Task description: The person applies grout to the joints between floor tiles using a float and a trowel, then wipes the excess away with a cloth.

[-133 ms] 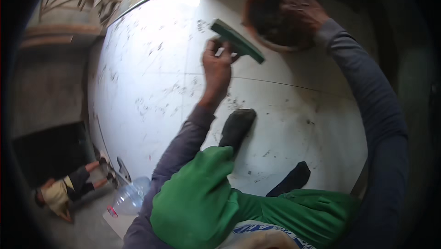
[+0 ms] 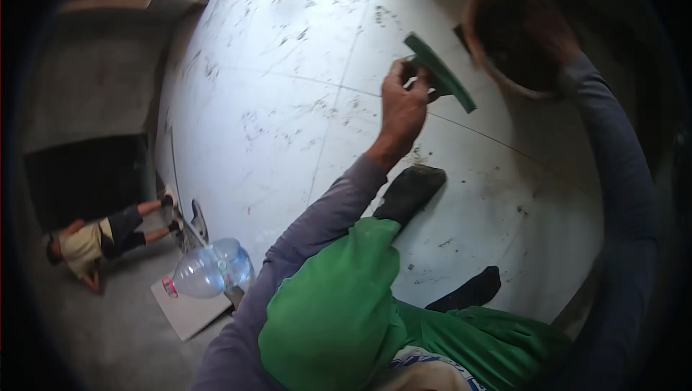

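Clamping a flat green rectangular tool (image 2: pixel 441 74), the left hand (image 2: pixel 405 106) is holding it over white floor tiles (image 2: pixel 281 153); the right hand (image 2: pixel 555 34) is resting inside a round reddish-brown basin (image 2: pixel 513 88), its grip unclear.

Your left hand (image 2: pixel 405 106) has open passage over the tiled floor (image 2: pixel 288 167) toward its left edge. Rightward, the green tool (image 2: pixel 441 72) juts out and the basin (image 2: pixel 471 29) rim fences off your right hand (image 2: pixel 551 32); nearer, two dark-socked feet (image 2: pixel 412 190) block you.
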### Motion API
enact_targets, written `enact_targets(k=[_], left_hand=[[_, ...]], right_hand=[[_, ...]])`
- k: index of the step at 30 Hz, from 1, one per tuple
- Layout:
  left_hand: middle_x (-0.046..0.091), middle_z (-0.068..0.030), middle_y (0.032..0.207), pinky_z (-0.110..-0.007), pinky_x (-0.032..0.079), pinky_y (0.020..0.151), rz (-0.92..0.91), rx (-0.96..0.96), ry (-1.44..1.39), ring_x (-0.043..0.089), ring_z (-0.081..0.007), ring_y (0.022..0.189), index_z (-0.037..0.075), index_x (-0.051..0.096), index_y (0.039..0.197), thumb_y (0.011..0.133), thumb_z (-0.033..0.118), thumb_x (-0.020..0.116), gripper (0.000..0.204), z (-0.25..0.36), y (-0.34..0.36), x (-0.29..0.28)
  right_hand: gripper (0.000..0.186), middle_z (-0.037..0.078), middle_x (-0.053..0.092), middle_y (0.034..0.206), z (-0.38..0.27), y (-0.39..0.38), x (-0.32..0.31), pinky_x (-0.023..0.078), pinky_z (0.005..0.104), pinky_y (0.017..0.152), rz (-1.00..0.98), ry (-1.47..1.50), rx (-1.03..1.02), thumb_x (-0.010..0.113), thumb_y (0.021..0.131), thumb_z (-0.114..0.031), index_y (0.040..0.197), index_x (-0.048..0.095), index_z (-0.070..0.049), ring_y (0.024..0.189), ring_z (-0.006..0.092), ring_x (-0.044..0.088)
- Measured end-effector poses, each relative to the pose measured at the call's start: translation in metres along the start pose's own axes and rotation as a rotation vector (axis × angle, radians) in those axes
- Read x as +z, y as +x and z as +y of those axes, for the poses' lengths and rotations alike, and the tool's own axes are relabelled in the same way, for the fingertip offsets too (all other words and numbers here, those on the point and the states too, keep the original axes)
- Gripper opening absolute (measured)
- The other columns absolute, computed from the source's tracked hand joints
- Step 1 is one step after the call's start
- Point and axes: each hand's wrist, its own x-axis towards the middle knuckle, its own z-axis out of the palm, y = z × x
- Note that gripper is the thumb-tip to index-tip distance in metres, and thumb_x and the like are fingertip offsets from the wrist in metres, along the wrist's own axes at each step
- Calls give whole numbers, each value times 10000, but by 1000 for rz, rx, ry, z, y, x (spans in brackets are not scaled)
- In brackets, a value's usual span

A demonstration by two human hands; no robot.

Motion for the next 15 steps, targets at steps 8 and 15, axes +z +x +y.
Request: enact_targets(k=[8, 15], left_hand=[[677, -136, 1229, -402, 632, 951, 65, -22, -43, 707, -212, 1085, -16, 596, 1278, 1120, 172, 605, 246, -6, 15, -42], [691, -145, 1281, -451, 581, 1067, -27, -21, -24, 692, -251, 1216, -20, 568, 1363, 1122, 216, 608, 339, 8, 54, -39]], right_hand=[[318, 163, 626, 1469, -18, 21, -29, 395, 491, 1213, -185, 50, 6, 592, 947, -218, 1181, 759, -82, 1400, 337, 555], [370, 167, 755, 1292, 27, 44, -210, 422, 517, 1171, -855, 272, 122, 707, 982, -401, 1164, 827, -101, 1328, 337, 626]])
